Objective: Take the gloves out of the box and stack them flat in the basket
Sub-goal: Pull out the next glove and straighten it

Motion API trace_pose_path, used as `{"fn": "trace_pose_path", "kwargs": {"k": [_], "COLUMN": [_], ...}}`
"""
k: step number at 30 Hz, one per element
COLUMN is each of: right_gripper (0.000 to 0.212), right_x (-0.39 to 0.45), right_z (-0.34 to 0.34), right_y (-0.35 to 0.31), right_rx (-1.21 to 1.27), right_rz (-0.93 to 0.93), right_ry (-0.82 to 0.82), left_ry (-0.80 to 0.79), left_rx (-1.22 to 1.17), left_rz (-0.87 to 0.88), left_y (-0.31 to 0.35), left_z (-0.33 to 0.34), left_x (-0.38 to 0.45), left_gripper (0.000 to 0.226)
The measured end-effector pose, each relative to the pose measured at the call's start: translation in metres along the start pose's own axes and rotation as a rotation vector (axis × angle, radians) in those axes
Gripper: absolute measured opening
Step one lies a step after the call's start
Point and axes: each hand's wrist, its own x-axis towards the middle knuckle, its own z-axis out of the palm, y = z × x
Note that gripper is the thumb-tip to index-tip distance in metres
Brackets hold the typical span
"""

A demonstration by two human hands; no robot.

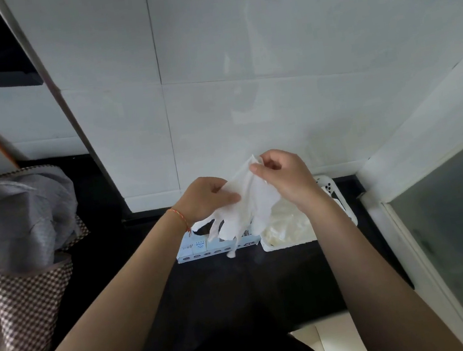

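Observation:
A thin white glove (253, 202) hangs in the air above the dark counter, its fingers dangling down. My left hand (205, 198) pinches its left edge between thumb and fingers. My right hand (284, 175) pinches its cuff at the top. Below them lies the pale blue glove box (201, 248), partly hidden by the glove. Right of the box stands a white perforated basket (346, 210) holding a pile of translucent white gloves (285, 225).
The black counter (239, 286) runs along a white tiled wall (244, 100). A checked bag with grey cloth (23, 232) stands at the left. A frosted glass panel (459, 219) with a white frame borders the right side.

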Motion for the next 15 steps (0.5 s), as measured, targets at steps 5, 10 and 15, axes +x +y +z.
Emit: {"fn": "trace_pose_path", "kwargs": {"k": [5, 10, 15], "right_gripper": [0.022, 0.023, 0.023], "right_x": [0.005, 0.006, 0.014], "right_z": [-0.030, -0.057, -0.080], "right_y": [0.016, 0.055, 0.100], "right_rx": [-0.063, -0.025, 0.017], "right_rz": [-0.018, 0.085, 0.178], "right_ry": [0.156, 0.211, 0.248], "left_ry": [-0.037, -0.065, -0.032], "left_rx": [-0.035, -0.041, -0.004], "left_rz": [-0.084, -0.117, -0.078], "left_y": [-0.009, -0.009, -0.001], "left_z": [0.025, 0.052, 0.070], "left_x": [0.015, 0.036, 0.064], "left_gripper": [0.028, 0.035, 0.017]}}
